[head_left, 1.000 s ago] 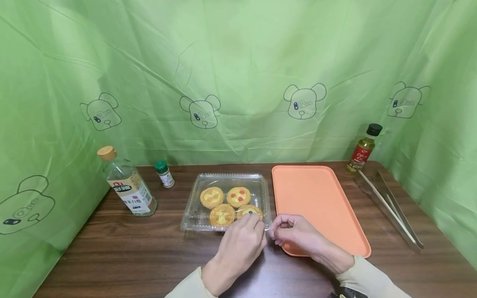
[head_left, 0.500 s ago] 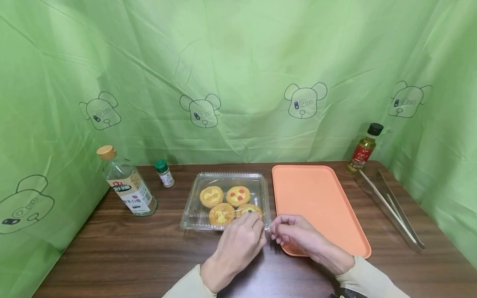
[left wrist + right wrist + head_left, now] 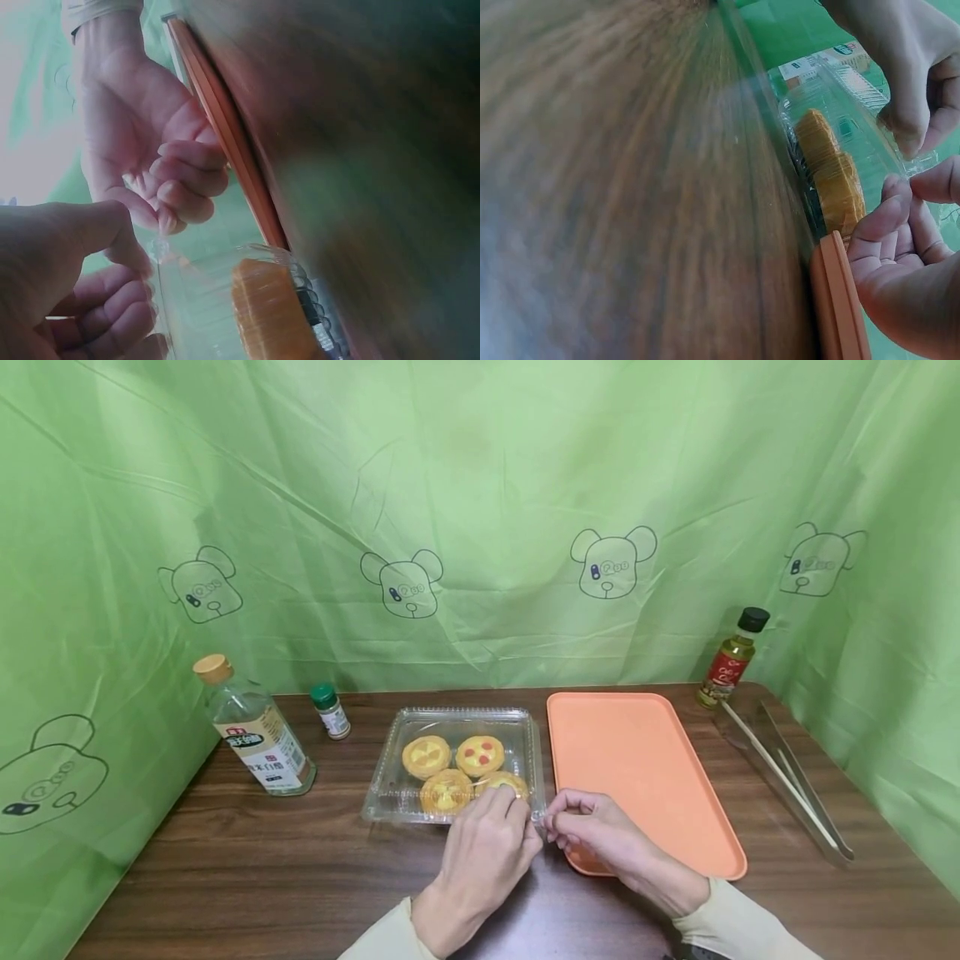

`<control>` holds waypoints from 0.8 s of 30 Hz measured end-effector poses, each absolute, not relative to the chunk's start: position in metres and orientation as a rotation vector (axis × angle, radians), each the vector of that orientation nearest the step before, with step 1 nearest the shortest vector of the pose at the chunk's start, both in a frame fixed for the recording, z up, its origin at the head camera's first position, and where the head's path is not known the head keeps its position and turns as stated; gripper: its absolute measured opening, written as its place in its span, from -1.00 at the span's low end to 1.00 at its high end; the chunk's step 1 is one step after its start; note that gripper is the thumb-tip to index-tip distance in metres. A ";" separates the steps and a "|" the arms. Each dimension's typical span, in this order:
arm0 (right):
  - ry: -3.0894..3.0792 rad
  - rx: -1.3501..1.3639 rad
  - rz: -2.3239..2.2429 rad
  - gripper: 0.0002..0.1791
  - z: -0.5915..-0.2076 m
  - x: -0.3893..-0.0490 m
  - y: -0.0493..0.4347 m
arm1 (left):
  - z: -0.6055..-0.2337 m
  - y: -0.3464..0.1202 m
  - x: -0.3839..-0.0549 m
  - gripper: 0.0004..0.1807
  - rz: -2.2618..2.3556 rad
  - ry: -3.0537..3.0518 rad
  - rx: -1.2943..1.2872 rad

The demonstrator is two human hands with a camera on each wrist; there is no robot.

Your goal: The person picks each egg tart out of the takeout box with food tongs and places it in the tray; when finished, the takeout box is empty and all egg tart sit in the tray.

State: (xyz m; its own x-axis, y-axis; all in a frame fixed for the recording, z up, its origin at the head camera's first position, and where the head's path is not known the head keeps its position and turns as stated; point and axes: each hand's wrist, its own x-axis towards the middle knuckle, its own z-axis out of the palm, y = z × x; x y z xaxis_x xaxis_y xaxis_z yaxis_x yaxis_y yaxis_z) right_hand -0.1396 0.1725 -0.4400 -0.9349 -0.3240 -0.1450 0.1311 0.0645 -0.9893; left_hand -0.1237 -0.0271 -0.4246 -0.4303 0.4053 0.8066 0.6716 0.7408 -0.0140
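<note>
A clear plastic clamshell box (image 3: 381, 789) with its lid down sits in front of me, several egg tarts (image 3: 426, 757) inside. At its near right corner, my left hand (image 3: 487, 860) pinches the lid's edge with thumb and fingers, covering part of one tart in the head view. My right hand (image 3: 600, 831) reaches over the tray's near left corner and pinches the same corner of the box between thumb and forefinger, its other fingers curled. The right wrist view has both thumbs (image 3: 937, 180) close together at the clear rim, with tarts (image 3: 838, 191) behind the plastic.
An orange tray (image 3: 622, 752) lies right of the box. Metal tongs (image 3: 780, 775) rest beyond it, near an olive oil bottle (image 3: 726, 668). On the left stand a vinegar bottle (image 3: 266, 747) and a green-capped spice jar (image 3: 332, 714). A green curtain (image 3: 495, 485) surrounds the table.
Both hands stay at the box's near right corner with only small finger shifts. My left thumb has edged slightly right towards the right hand. The box, tray and bottles keep their places.
</note>
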 end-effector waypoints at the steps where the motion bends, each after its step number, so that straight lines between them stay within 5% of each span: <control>1: 2.025 -0.191 -1.937 -0.91 -0.440 -0.139 0.172 | -0.424 -0.027 -0.123 -0.88 -0.400 -2.077 -0.804; 13: 1.915 -0.177 -1.956 -0.88 -0.437 -0.138 0.174 | -0.403 -0.029 -0.126 -0.85 -0.558 -2.062 -0.805; 24: 1.947 -0.166 -2.046 -0.42 -0.435 -0.140 0.164 | -0.402 -0.032 -0.126 -0.85 -0.597 -2.071 -0.878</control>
State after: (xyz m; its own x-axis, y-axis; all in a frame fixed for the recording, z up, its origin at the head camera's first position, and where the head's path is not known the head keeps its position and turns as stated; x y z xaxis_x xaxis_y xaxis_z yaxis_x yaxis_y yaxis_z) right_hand -0.1402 0.1637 -0.4348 -0.9449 -0.3011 -0.1283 0.1430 -0.0274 -0.9893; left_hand -0.1258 -0.0324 -0.4016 -0.4462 0.3793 0.8106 0.7527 0.6490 0.1106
